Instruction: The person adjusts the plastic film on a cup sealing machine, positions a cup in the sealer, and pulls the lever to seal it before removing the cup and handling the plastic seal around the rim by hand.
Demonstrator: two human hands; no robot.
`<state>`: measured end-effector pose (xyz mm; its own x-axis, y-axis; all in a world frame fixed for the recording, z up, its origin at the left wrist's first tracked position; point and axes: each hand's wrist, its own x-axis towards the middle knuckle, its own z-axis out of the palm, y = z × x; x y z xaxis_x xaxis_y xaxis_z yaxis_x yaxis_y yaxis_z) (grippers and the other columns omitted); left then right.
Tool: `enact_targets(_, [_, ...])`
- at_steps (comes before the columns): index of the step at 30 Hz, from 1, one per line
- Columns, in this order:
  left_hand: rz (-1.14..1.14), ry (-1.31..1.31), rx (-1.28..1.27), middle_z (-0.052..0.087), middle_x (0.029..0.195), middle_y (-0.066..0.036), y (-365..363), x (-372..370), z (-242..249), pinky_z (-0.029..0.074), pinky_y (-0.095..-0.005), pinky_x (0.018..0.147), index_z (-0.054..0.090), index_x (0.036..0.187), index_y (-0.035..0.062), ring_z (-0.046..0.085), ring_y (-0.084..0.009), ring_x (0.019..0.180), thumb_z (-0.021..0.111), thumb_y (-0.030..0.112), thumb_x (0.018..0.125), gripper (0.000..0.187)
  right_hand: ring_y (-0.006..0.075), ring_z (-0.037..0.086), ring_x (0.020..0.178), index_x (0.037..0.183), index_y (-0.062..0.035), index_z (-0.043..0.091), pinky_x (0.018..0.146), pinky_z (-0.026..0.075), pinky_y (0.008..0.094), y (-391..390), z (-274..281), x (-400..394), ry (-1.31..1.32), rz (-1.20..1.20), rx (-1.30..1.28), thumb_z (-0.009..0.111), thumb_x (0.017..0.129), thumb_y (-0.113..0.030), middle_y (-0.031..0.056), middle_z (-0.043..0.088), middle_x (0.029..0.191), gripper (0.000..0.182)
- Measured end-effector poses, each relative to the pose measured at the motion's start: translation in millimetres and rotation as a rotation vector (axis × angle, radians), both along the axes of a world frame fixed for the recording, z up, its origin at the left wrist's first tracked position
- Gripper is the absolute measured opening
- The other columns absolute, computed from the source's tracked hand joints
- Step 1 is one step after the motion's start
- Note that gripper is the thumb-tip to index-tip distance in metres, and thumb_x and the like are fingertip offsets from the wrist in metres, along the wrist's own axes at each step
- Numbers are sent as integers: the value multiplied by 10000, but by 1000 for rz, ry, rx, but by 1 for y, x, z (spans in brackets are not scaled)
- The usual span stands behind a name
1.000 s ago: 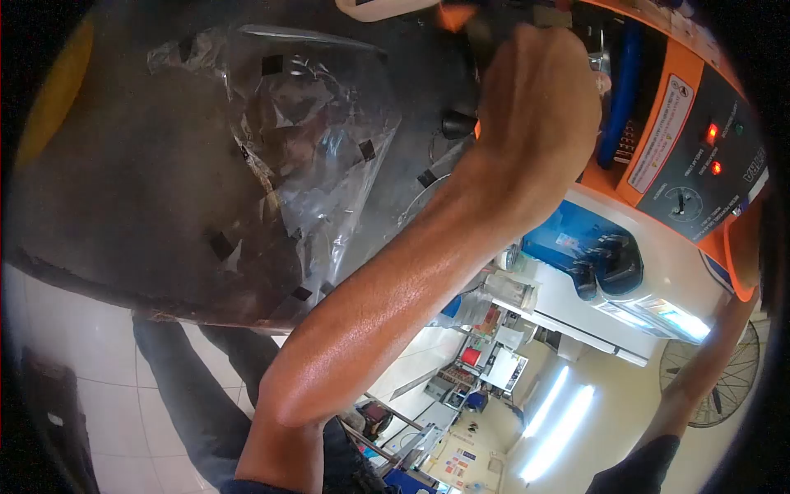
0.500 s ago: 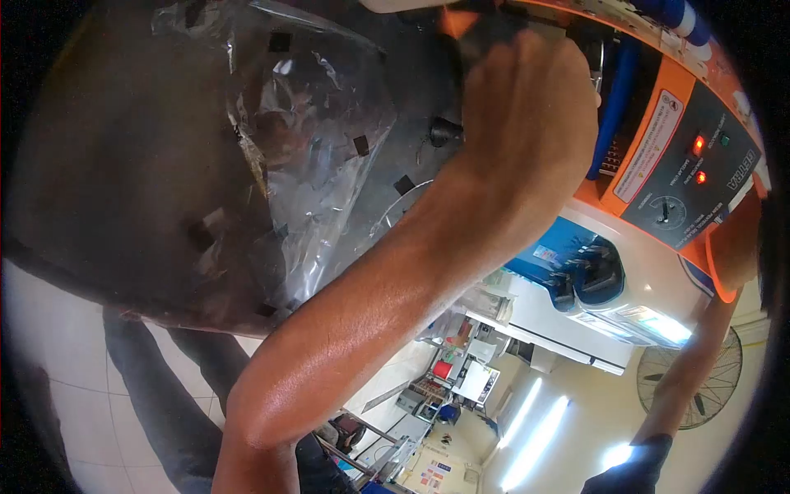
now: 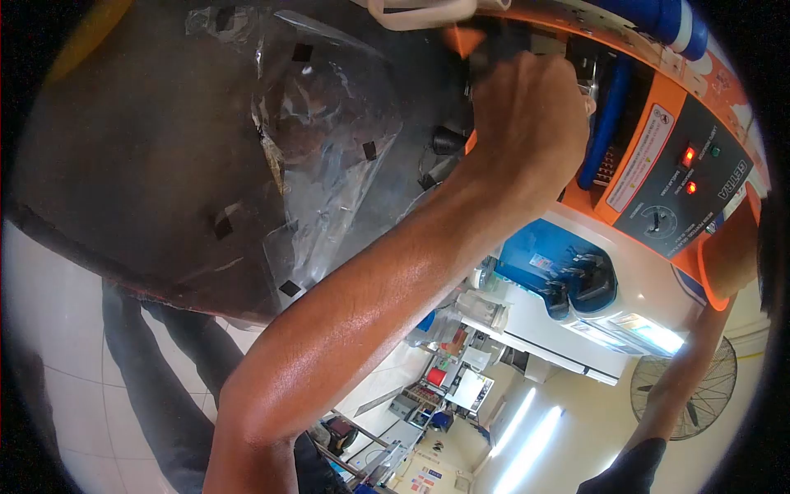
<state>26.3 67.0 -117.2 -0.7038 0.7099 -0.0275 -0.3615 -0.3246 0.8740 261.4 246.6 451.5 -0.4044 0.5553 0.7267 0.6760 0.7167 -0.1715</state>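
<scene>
My left hand (image 3: 531,111) is a closed fist at the orange machine (image 3: 671,99), its fingers curled round something I cannot make out. Near its thumb is a shiny metal part, with a blue rod (image 3: 605,123) just to the right. The control panel (image 3: 687,189) reads GETRA and carries a dial and two lit red lamps. At the far right, my right hand (image 3: 732,255) reaches behind an orange curved rim (image 3: 712,276) of the machine; its fingers are hidden. A clear plastic sheet (image 3: 329,156) with dark square marks lies on the dark table (image 3: 123,165) beside my left forearm.
A black knob-like piece (image 3: 447,141) sits beside my left wrist. At the top edge is a pale loop-shaped handle (image 3: 424,15). A blue and white water dispenser (image 3: 568,263) stands behind the machine. A wall fan (image 3: 687,387) and cluttered shelves are farther back.
The view has shifted slightly, so the plastic sheet sits farther right and more of the pale handle shows. My left hand is still closed at the machine, and my right hand remains by the orange rim.
</scene>
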Motion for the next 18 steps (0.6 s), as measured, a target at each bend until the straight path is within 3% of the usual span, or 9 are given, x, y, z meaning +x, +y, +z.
enact_targets(5, [139,65,-25,698,762,-172,4,4,-2,539,-457,720,732,839,44,698,-339,754,683,252,882,218,270,571,768,885,27,520,732,507,389,2,9,1,-15,-7,7,395,966,-117,162,559,801,207])
enact_targets(18, [73,5,-24,701,780,-169,1,1,0,538,-469,727,735,874,47,697,-345,761,695,260,875,216,281,564,779,848,32,513,747,507,402,-13,38,22,-83,-10,17,395,949,-96,170,545,797,201])
